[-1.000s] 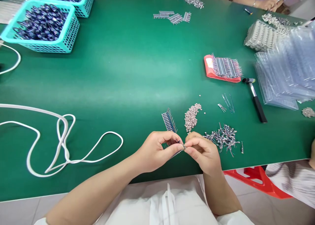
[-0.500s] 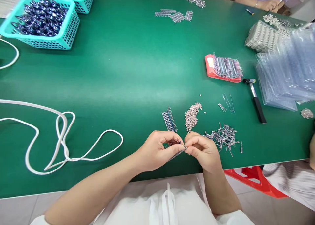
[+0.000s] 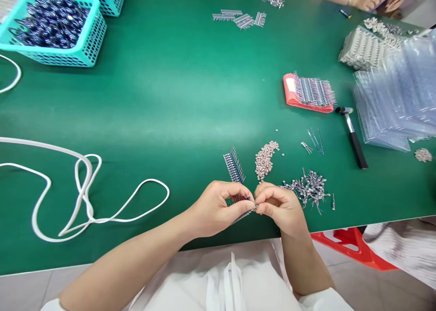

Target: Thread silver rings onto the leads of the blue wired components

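Note:
My left hand (image 3: 218, 209) is closed, thumb and index finger pinching a small part with a thin metallic end. The fingertips of my right hand (image 3: 283, 210) meet it there, also closed in a pinch; what they hold is hidden. Behind my left hand lies a comb-like row of blue-grey parts with thin wire ends (image 3: 234, 166), partly covered by the fingers. Just beyond my right hand is a heap of tiny pale round pieces (image 3: 265, 159). To its right spreads a loose pile of small metal-tipped parts (image 3: 310, 186).
A black-handled hammer (image 3: 356, 145), a red pad (image 3: 291, 93) bearing rows of wired parts, and stacked clear plastic trays (image 3: 381, 111) stand right. White cord (image 3: 116, 219) loops at left, below turquoise baskets (image 3: 89, 41) of dark shiny pieces. Another person's hands (image 3: 369, 1) are at far right.
The view has shifted very slightly. My two hands keep the same pinch at the same spot. Across the table, the other person's hands have moved and now both show.

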Available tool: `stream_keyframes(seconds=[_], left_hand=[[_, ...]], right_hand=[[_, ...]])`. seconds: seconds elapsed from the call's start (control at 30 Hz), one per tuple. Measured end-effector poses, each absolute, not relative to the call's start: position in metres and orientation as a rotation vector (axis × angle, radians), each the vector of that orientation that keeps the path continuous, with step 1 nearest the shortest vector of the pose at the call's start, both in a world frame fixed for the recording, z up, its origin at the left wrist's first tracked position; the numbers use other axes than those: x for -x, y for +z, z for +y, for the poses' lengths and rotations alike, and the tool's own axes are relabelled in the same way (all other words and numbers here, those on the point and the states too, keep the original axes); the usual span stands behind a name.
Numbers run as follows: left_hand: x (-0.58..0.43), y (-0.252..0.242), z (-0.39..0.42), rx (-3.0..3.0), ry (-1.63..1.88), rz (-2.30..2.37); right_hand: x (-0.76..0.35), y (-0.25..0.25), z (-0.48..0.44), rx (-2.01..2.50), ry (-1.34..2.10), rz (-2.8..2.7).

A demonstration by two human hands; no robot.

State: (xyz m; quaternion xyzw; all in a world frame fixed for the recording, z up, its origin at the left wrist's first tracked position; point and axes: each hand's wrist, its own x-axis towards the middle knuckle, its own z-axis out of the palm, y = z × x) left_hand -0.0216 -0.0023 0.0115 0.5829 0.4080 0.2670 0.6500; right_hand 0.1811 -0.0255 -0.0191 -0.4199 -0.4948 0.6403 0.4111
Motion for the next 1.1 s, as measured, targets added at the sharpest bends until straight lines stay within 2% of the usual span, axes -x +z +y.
stream_keyframes(seconds=[0.8,1.1], left_hand=[[0.0176,0.0116,-0.0038,-1.227,0.621,0.915],[0.017,0.0049,-0.0066,-1.111,0.65,0.924]], right_hand=[[-0.183,-0.0221,-0.0249,1.043,1.665,-1.23],[-0.1773,-0.0176,-0.023,1.111,1.572,-1.229]])
